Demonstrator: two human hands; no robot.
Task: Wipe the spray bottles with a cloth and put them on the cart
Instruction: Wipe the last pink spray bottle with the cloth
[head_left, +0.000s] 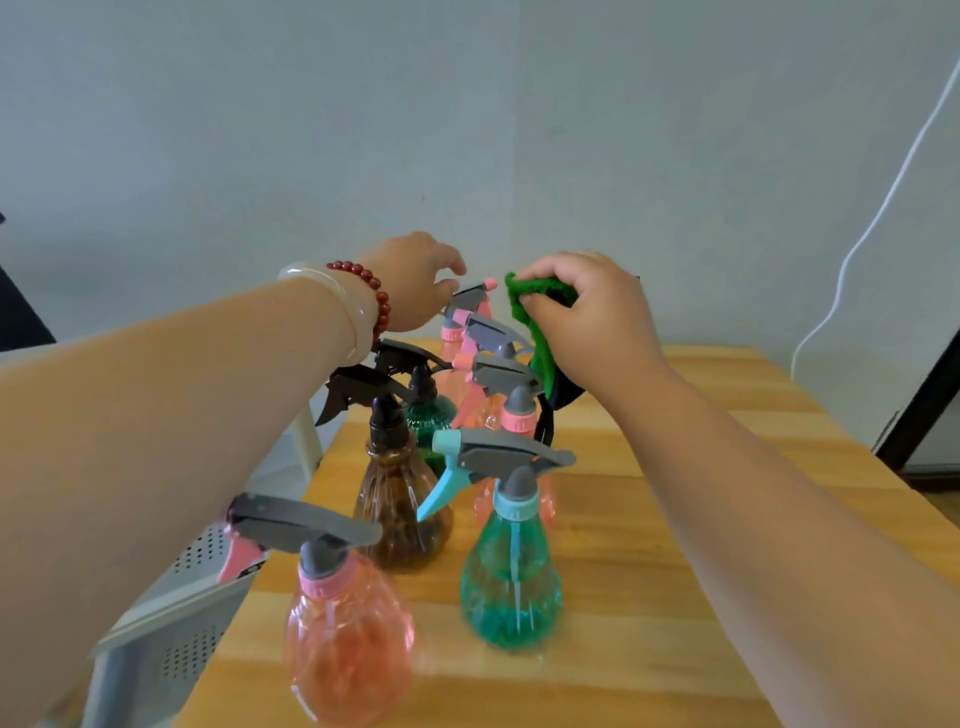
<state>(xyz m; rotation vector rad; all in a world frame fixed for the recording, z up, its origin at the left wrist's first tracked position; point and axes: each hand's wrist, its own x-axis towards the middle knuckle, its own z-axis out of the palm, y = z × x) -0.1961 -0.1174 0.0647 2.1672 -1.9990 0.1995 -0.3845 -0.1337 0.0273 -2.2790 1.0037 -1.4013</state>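
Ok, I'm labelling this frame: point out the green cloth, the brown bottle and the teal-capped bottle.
green cloth (518, 302): head view, fuzzy fold at its upper left.
brown bottle (397, 514): head view, ribbed body.
teal-capped bottle (511, 587): head view, lower body.

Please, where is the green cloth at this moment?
In the head view the green cloth is gripped in the right hand, above the far end of the wooden table, just right of the farthest pink spray bottle.

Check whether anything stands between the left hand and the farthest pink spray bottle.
Nothing visible does: the left hand is right at the head of the farthest pink spray bottle, above the nearer bottles.
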